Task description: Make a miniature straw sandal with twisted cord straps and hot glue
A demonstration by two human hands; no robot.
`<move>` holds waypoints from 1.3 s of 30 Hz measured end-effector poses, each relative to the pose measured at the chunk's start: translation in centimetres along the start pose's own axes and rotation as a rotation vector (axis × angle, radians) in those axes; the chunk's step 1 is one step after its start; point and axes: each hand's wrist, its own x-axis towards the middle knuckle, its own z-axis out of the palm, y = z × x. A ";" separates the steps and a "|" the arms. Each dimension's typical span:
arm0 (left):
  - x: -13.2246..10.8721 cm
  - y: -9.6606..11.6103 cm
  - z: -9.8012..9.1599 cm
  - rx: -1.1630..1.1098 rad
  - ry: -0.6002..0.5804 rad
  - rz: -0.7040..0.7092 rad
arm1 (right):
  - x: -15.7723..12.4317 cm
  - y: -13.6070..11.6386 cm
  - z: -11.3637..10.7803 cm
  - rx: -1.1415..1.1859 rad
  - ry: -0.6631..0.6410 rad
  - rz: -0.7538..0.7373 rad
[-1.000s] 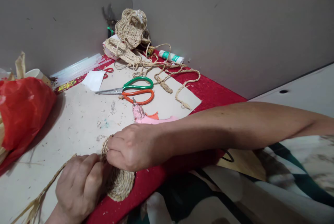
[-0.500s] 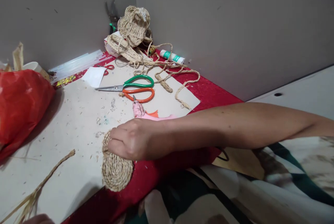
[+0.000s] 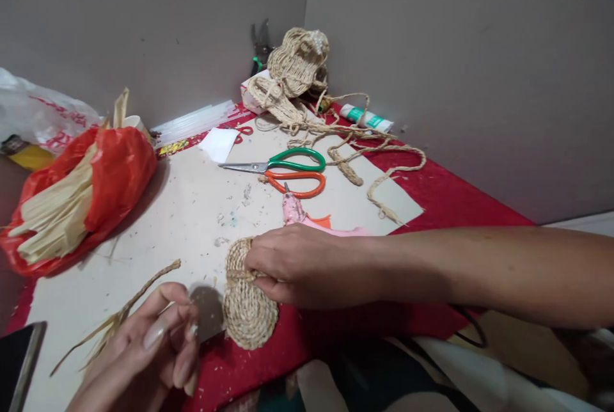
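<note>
A small woven straw sole (image 3: 250, 319), coiled from braided cord and narrowed at its waist, lies flat at the near edge of the paper. My right hand (image 3: 292, 268) is closed at its right side, fingertips on the waist, where a straw strand crosses; the fingertips are partly hidden. My left hand (image 3: 158, 341) hovers to the left with bent fingers apart, holding nothing. Behind it lies a braided straw strand (image 3: 148, 287) with loose tails. Beyond my right hand a pink glue gun (image 3: 293, 208) rests beside scissors (image 3: 288, 169) with green and orange handles.
An orange-red bag (image 3: 122, 162) of dried husks (image 3: 57, 213) stands left. Clear glue sticks (image 3: 196, 123), woven straw pieces (image 3: 297, 63), loose cord (image 3: 407, 153) and a white-green tube (image 3: 365, 118) lie at the back. A dark device (image 3: 22, 361) is at lower left. Grey walls bound the table.
My left hand has come up from the bottom edge, nearer the sole. My right hand stays at the sole's waist. The view has swung left, showing more of the bag.
</note>
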 end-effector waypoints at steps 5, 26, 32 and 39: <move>0.5 1.2 2.2 -0.392 0.181 -0.250 | -0.6 -0.2 -1.8 0.163 -0.110 0.042; 3.7 1.1 3.1 -0.173 -0.012 -0.020 | 0.3 -1.1 -3.6 1.337 0.269 0.121; 8.3 3.4 7.2 -0.112 0.038 0.297 | 6.0 -2.7 -2.9 1.785 0.354 -0.303; 7.7 4.7 10.3 -0.264 -0.186 0.149 | 5.6 -4.4 -7.3 1.657 0.353 -0.362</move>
